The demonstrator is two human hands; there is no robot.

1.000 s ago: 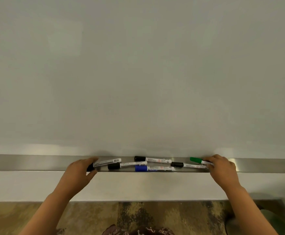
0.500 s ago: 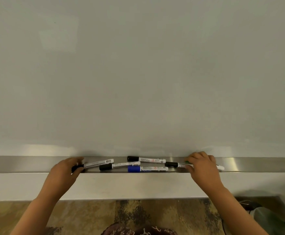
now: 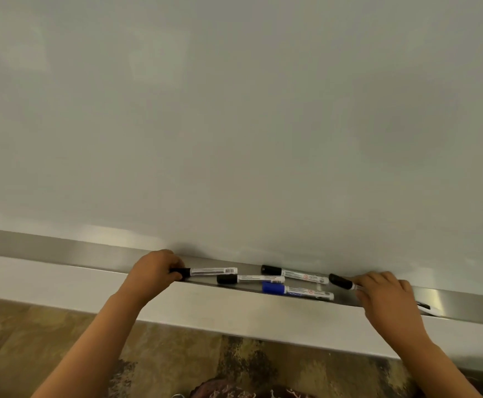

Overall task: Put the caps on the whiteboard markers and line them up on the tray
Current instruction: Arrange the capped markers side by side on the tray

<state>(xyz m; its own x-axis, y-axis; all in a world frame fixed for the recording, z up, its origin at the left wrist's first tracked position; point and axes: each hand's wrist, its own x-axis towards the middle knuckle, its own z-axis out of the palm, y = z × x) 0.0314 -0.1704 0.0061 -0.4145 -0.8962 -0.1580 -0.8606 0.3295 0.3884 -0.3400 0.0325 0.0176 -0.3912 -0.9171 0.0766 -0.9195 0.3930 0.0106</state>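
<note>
Both hands on markers at the tray

Left hand (image 3: 154,271) grips the black-capped marker (image 3: 210,271) at the row's left end; right hand (image 3: 383,294) closes over another black-capped marker (image 3: 341,281). Blue marker (image 3: 297,291) lies between, on the metal tray (image 3: 62,249).

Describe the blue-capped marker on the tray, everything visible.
The blue-capped marker has a white barrel with small printed text and a red symbol, and a glossy blue cap on its left end. The cap is on. It lies flat, lengthwise along the metal tray, at the front edge, nearest the camera. No hand touches it. A black-capped marker lies just behind it to the left; whether they touch is unclear.
</note>
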